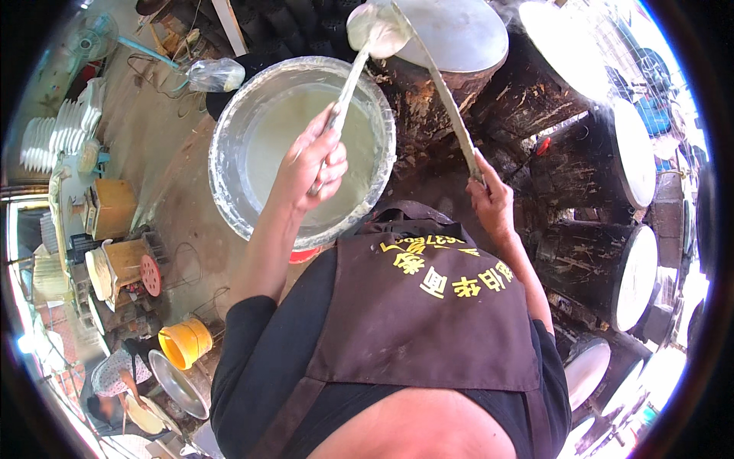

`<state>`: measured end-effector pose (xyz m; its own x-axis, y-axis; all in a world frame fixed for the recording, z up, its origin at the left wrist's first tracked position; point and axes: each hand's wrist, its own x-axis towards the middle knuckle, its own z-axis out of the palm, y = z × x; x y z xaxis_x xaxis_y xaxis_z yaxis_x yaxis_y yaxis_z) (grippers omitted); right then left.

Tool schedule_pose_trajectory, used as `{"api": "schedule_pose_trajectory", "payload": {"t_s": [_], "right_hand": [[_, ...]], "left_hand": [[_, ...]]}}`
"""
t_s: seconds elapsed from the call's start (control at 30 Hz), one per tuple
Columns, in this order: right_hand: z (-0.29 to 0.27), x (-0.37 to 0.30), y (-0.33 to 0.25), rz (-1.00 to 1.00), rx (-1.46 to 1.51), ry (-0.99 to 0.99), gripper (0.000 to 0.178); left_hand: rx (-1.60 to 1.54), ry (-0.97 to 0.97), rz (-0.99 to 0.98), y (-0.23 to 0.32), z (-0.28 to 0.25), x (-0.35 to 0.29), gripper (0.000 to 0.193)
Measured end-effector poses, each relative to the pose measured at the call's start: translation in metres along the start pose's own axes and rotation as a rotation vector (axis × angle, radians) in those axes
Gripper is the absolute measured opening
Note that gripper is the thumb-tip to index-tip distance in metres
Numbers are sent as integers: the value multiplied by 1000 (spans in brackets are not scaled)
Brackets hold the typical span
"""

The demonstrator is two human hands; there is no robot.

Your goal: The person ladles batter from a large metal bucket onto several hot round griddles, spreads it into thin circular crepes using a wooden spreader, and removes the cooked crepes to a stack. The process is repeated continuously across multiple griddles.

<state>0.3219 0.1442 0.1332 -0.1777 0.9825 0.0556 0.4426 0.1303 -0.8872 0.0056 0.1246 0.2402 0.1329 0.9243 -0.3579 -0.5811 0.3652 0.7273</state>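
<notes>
My left hand [315, 162] is closed round the handle of a ladle [356, 73], its round bowl coated with pale, wet batter. The ladle reaches past the far rim of a large tub [226, 183]. Pale, thin batter [279, 126] fills part of the tub below my left hand. My right hand [493, 200] grips the near end of a long, thin, flat stick [451, 107]. The stick's far end meets or overlaps the ladle bowl; I cannot tell whether they touch. Beyond them lies a flat round metal cover [466, 34] on top of a dark, crusted drum.
Several dark drums with round pale tops line the right side, including a nearer drum top [636, 279]. A clear plastic bag [216, 75] lies beside the tub. At the lower left are a yellow bucket [185, 343] and another person [121, 375] bending over a round flat thing.
</notes>
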Motion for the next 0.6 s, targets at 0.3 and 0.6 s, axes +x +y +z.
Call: {"api": "schedule_pose_trajectory", "payload": {"t_s": [0.3, 0.6], "right_hand": [[-111, 125, 52, -188, -324, 116, 58], [-150, 201, 96, -11, -476, -10, 62]], "left_hand": [[125, -48, -21, 3, 121, 165, 43], [1096, 194, 493, -66, 128, 326, 39]]}}
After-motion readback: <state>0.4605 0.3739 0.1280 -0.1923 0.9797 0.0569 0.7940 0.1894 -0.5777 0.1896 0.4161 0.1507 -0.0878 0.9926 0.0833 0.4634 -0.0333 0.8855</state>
